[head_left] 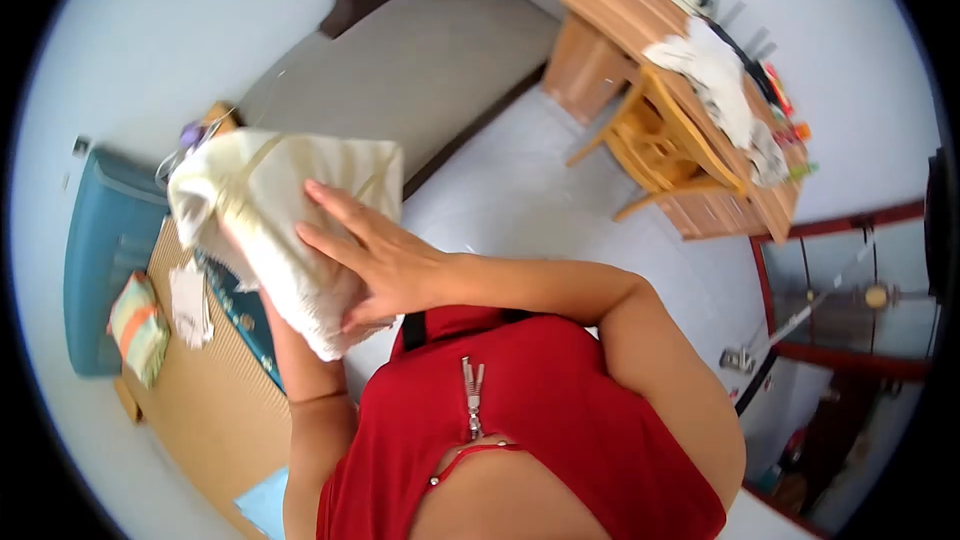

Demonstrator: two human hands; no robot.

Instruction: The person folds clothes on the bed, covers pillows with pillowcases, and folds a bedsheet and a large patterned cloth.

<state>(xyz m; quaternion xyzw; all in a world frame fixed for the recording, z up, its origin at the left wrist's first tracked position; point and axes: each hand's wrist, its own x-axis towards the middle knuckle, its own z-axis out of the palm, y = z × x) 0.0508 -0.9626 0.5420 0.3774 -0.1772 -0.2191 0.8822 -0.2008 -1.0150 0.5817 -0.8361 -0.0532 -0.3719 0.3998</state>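
A folded cream-white cloth (pixel 290 200) with pale yellowish stripes and a fringed lower edge, towel-like, is held up in front of my chest. My left forearm (pixel 308 365) rises to it from below, and the cloth hides most of my left hand, which bears it from underneath. Across the top of the cloth lies my right hand (pixel 385 258), palm down, its fingers stretched and apart, the thumb near the fringed edge.
To the left is a bed (pixel 215 410) with a blue headboard (pixel 105 260), a striped pillow (pixel 140 330) and folded fabric (pixel 190 305). A grey sofa (pixel 430 50) stands ahead. At right, a wooden chair (pixel 660 135) stands by a cluttered desk (pixel 620 15).
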